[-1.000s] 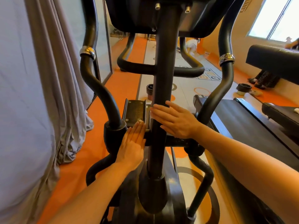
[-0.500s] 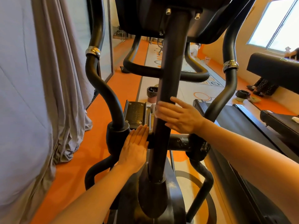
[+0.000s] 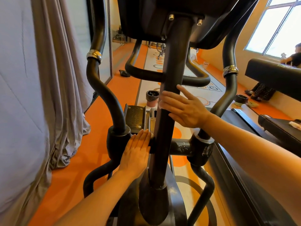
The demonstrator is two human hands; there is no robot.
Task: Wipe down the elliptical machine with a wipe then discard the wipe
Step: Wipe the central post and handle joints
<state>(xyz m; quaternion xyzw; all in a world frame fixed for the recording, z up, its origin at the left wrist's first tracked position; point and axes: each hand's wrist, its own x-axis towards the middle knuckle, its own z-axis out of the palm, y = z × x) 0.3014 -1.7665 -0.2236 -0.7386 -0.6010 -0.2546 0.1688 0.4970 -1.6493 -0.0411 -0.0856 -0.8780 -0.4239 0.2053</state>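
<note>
Both hands (image 3: pixel 184 110) flat on elliptical post (image 3: pixel 169 98)

Your left hand (image 3: pixel 136 154) lies flat, fingers (image 3: pixel 143 136) straight and together, forearm reaching up from below. Your right hand (image 3: pixel 184 108) reaches in from right, fingers spread, palm pressing forward.

Orange floor (image 3: pixel 123 88): elliptical machine (image 3: pixel 169 111), lined bin (image 3: pixel 152 98), grey curtain (image 3: pixel 61 111) pooled.

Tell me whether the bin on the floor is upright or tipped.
Upright. The bin stands on its base past the elliptical's post, its lined mouth facing up.
</note>
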